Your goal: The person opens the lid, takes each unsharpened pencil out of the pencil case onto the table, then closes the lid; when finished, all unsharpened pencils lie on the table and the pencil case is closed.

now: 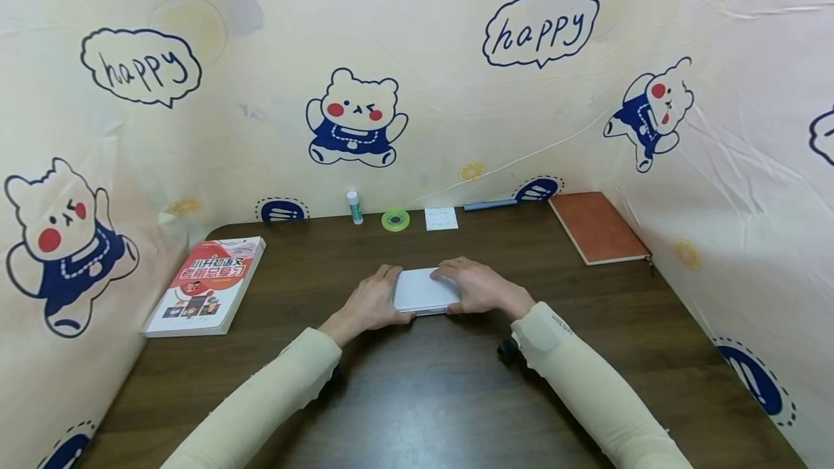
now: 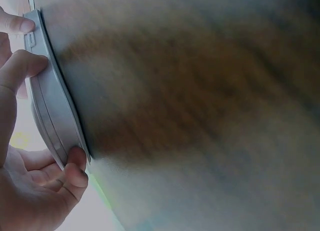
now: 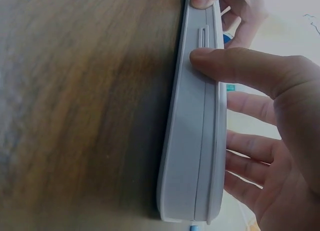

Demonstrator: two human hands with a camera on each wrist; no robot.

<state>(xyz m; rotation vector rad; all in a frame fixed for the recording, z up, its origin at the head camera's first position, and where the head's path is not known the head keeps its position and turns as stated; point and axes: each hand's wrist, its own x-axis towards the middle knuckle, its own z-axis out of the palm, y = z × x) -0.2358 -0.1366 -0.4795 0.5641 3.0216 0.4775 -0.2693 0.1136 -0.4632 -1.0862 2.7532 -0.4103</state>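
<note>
A flat white case (image 1: 419,291) lies on the dark wooden table, gripped from both sides. My left hand (image 1: 371,301) holds its left end, thumb at the front edge and fingers round the side. On the opposite end, my right hand (image 1: 481,286) grips the case, with its fingers reaching toward the far side. In the right wrist view, the right thumb (image 3: 220,63) presses the front face of the case (image 3: 187,136), just beside a small clasp (image 3: 203,37). A seam runs along that face, and the lid looks closed. The left wrist view also shows both thumbs close together near the clasp.
Along the back stand a glue stick (image 1: 355,208), green tape roll (image 1: 395,220), white paper square (image 1: 441,218) and blue pen-like item (image 1: 490,204). A red-and-white book (image 1: 205,286) lies left, a brown notebook (image 1: 599,227) right. Printed cloth (image 1: 443,93) encloses the table (image 1: 417,396).
</note>
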